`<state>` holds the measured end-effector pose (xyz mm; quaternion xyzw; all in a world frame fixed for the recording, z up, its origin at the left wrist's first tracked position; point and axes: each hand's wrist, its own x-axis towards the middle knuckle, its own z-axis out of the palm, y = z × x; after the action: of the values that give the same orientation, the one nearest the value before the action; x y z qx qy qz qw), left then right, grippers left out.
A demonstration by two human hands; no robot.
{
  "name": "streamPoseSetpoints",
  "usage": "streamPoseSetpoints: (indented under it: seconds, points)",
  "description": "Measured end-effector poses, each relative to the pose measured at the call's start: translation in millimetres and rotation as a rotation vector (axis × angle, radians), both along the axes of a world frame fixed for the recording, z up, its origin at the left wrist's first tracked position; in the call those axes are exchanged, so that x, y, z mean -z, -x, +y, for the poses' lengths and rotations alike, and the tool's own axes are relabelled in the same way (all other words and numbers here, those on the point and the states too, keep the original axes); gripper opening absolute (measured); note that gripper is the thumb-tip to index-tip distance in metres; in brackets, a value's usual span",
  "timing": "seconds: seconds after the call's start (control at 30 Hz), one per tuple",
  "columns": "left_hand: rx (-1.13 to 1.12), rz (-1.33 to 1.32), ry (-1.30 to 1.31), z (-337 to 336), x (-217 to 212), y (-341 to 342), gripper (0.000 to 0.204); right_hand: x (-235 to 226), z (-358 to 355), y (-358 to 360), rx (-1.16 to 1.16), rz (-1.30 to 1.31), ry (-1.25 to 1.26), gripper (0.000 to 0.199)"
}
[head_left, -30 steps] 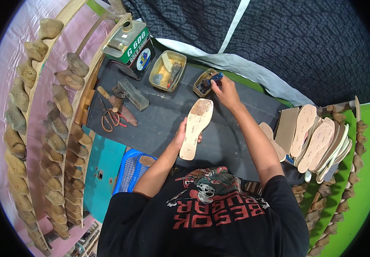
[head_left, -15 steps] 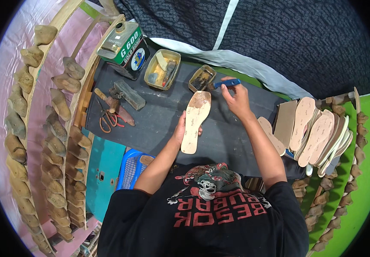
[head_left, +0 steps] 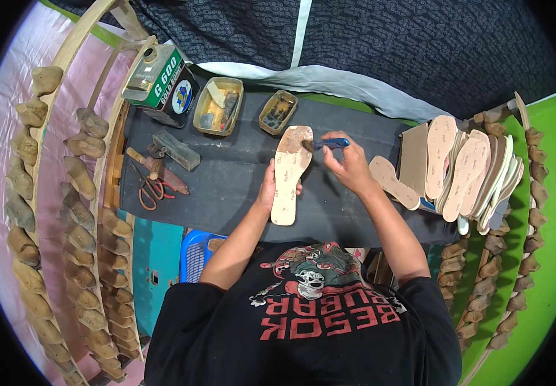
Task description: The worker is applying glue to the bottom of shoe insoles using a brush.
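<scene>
Upright over the dark worktable [head_left: 226, 193], a tan shoe insole [head_left: 284, 186] is held by my left hand [head_left: 267, 188], with fingertips showing past its far edge. Its upper end carries a brown, wet-looking coating. My right hand [head_left: 348, 165] grips the blue handle of a brush [head_left: 330, 143]. The dark bristles touch the coated end, near its right edge. Beyond the insole stands a small glue-stained tub [head_left: 263, 122] with dark residue inside.
Left of the tub are a larger yellowish container [head_left: 226, 130], a green and black metal can [head_left: 160, 87], a grey block [head_left: 178, 151], a hammer [head_left: 155, 168] and scissors [head_left: 151, 193]. Insoles [head_left: 464, 174] are stacked at right. Racks of wooden shoe lasts [head_left: 23, 246] flank both sides.
My right hand has brought the brush down and left from beside the tub onto the insole's coated end. The insole stays in my left hand. The view has shifted slightly.
</scene>
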<state>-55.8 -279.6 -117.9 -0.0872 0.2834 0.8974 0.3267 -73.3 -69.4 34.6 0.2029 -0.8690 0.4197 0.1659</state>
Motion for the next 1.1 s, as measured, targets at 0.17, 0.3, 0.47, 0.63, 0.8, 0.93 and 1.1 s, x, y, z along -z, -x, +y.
streamPoseSetpoints:
  seconds: [0.17,0.3,0.47,0.63,0.8,0.93,1.1]
  points:
    - [0.037,0.007,-0.016,6.2,-2.9,-7.8,0.076,-5.5,12.5,0.1,0.032,-0.004,-0.009,0.02]
    - [0.049,0.008,-0.04,11.0,-1.0,-9.8,0.075,-4.8,12.5,-8.7,-0.004,-0.004,-0.045,0.021]
    - [0.049,0.003,0.007,17.2,-6.3,-6.8,0.074,2.0,6.4,-25.0,-0.101,-0.069,-0.094,0.023]
    - [0.073,-0.021,-0.017,19.0,-3.2,-6.7,0.075,-7.8,17.4,-10.4,-0.064,-0.066,-0.102,0.021]
    - [0.094,-0.016,-0.006,24.4,-2.6,-16.1,0.075,-7.6,22.0,-7.6,-0.033,-0.064,-0.103,0.018]
    - [0.096,-0.018,0.003,24.8,2.8,-26.3,0.075,6.7,20.2,-19.6,0.012,-0.102,-0.118,0.018]
    - [0.088,-0.102,-0.027,23.1,9.0,-27.3,0.077,6.9,15.8,-44.2,-0.051,-0.146,-0.048,0.02]
